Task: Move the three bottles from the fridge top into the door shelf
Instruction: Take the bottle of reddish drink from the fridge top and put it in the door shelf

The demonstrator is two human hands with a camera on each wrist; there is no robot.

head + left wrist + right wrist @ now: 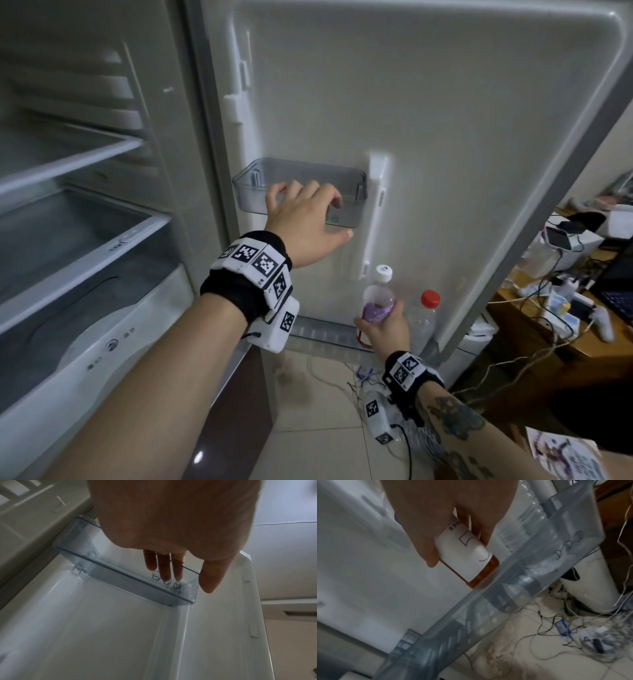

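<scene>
Fingers of the left hand (305,219) hook loosely over the upper door bin (250,192); right hand (387,330) grips a white-capped bottle (378,301).

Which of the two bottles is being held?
The white-capped bottle, gripped by the right hand; the red-capped bottle beside it stands untouched in the lower door shelf.

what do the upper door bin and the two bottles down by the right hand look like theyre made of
Upper door bin: likely clear, slightly smoky hard plastic, glossy; the left hand's fingers show through its wall.
Held bottle in the right hand: see-through thin plastic, white plastic-looking cap, purple film label.
Red-capped bottle: clear ribbed plastic, judging by the ridges seen in the right wrist view.
</scene>
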